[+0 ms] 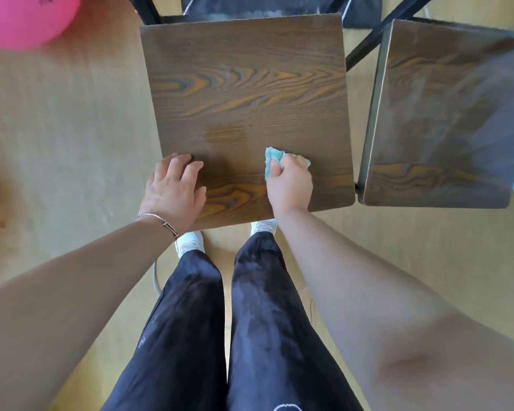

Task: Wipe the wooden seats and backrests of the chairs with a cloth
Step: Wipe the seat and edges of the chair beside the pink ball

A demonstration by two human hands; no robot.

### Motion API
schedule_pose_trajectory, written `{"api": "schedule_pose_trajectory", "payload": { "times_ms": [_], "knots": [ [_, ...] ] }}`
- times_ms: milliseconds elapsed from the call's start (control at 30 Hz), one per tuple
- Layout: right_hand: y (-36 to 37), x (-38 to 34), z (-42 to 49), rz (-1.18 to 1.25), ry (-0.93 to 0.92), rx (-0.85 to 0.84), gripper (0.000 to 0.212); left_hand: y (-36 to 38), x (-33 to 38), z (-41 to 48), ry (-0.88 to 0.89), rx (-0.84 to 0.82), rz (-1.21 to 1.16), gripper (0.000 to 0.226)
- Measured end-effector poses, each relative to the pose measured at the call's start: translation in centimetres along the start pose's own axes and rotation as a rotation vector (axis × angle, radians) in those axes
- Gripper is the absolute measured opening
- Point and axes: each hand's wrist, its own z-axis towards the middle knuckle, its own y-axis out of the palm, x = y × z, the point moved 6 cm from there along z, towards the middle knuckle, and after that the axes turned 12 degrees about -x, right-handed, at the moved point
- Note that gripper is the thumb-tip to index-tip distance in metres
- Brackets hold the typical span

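A dark brown wooden chair seat [244, 93] with orange grain fills the middle of the head view. My right hand [290, 185] grips a bunched teal cloth [272, 158] and holds it down on the seat's near right part. My left hand [175, 188] rests flat on the seat's near left corner, fingers spread. A second wooden seat [445, 120] stands close on the right, its surface dull and streaked. No backrest shows.
Black metal chair frame bars [371, 40] run between the two seats at the top. A pink ball [24, 19] lies on the light wooden floor [57, 137] at the top left. My legs and white shoes [190, 243] stand right at the seat's front edge.
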Motion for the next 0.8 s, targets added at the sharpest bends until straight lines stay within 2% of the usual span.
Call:
{"api": "schedule_pose_trajectory", "payload": {
  "times_ms": [267, 400, 633, 800],
  "knots": [
    [6.1, -8.8, -3.4, -0.122, -0.213, -0.081, 0.026, 1.0, -7.5, -4.0, -0.161, 0.030, -0.082, 0.048],
    [7.5, -10.4, -4.3, -0.131, -0.229, -0.062, 0.026, 1.7, -9.0, -5.0, -0.206, 0.033, -0.100, 0.049],
    [7.0, -10.2, -4.3, -0.120, -0.297, -0.121, 0.028, 2.1, -5.9, -5.1, -0.172, 0.001, -0.035, 0.051],
    [2.0, -3.9, -2.7, 0.019, -0.258, -0.065, 0.024, 1.7, -0.6, -3.3, -0.101, -0.036, 0.034, 0.051]
  ]
}}
